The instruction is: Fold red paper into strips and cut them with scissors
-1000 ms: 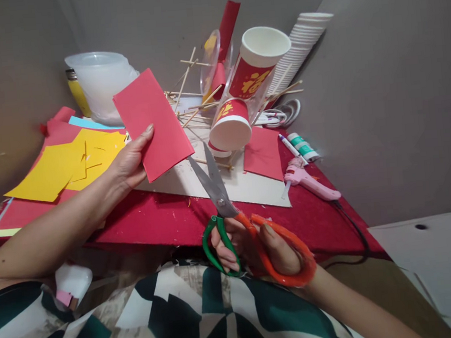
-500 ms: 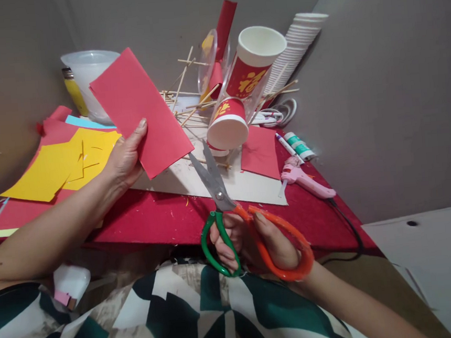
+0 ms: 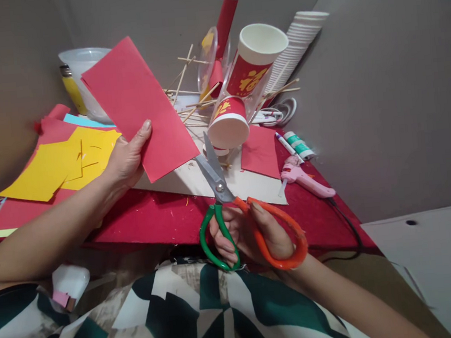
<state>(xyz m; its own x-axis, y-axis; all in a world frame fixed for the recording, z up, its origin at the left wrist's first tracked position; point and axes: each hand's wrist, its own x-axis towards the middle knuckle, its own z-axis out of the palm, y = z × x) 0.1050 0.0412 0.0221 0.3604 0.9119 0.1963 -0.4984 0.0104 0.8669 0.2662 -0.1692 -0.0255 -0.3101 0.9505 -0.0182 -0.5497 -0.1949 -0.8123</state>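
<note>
A folded sheet of red paper is pinched in my left hand, thumb on top and fingers hidden behind it. My right hand grips a pair of scissors with one green and one orange handle. The blades stand apart, and one of them meets the paper's lower right corner; whether it lies behind or against the edge I cannot tell. Just beyond the blades, a red-and-white paper cup lies tilted below another paper cup.
Yellow paper pieces lie at the left, near a clear plastic tub. Thin wooden sticks stand and lie behind the paper. A pink glue gun rests at the right on the red tabletop. A leaning stack of white cups stands behind.
The red paper has shifted slightly, its corner now lower and farther right. The scissors have risen a little, and their blades are slightly closer together.
</note>
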